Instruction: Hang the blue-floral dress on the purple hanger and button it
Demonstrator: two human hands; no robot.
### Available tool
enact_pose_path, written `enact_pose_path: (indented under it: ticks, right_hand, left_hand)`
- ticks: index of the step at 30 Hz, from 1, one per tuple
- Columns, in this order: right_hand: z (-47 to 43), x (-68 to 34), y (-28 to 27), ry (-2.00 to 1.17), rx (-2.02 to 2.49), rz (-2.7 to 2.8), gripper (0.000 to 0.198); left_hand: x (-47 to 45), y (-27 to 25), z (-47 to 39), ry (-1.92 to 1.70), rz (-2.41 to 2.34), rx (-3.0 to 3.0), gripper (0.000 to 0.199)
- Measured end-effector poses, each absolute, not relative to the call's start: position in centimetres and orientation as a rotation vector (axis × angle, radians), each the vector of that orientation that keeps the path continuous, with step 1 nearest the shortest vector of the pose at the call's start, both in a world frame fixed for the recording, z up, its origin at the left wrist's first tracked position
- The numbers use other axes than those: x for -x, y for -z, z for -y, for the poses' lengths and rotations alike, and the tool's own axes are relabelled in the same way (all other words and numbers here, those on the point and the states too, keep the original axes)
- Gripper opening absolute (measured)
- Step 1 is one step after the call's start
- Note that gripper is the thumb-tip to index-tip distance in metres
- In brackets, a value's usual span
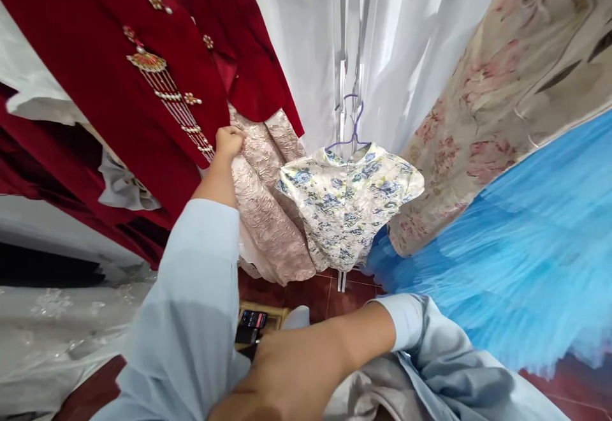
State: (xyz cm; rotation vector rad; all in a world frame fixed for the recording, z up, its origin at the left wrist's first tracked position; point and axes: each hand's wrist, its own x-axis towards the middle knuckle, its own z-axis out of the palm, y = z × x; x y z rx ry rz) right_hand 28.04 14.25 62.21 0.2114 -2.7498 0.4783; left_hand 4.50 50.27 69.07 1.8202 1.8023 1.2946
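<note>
My left hand (230, 143) reaches forward with fingers curled closed at the upper left side of a pink brocade skirt (275, 207), just below the opening of a dark red jacket (191, 57). Beaded flower clasps and a fan-shaped tassel (165, 89) decorate the jacket. To the right, a short-sleeved blouse (351, 201) with blue flowers hangs on a purple hanger (354, 131). Low and close to me, my right hand (282, 370) crosses in front of my body, back upward; its fingers are hidden.
White drapes (415, 38) hang behind a metal rail. On the right are a pink-flowered beige dress (459, 140) and a blue tulle skirt (521, 229). A phone (253, 319) lies on a wooden stool or box below, above red floor tiles (310, 293). White lace fabric (62, 319) is at lower left.
</note>
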Motion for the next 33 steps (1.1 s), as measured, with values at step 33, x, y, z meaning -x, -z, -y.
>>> enact_pose_path:
  ticks: [33]
  right_hand:
    - [-34.4, -38.6, -60.3, -0.692, 0.831, 1.242, 0.042]
  left_hand:
    - [-23.5, -66.9, -38.0, -1.257, -0.702, -2.658, 0.01]
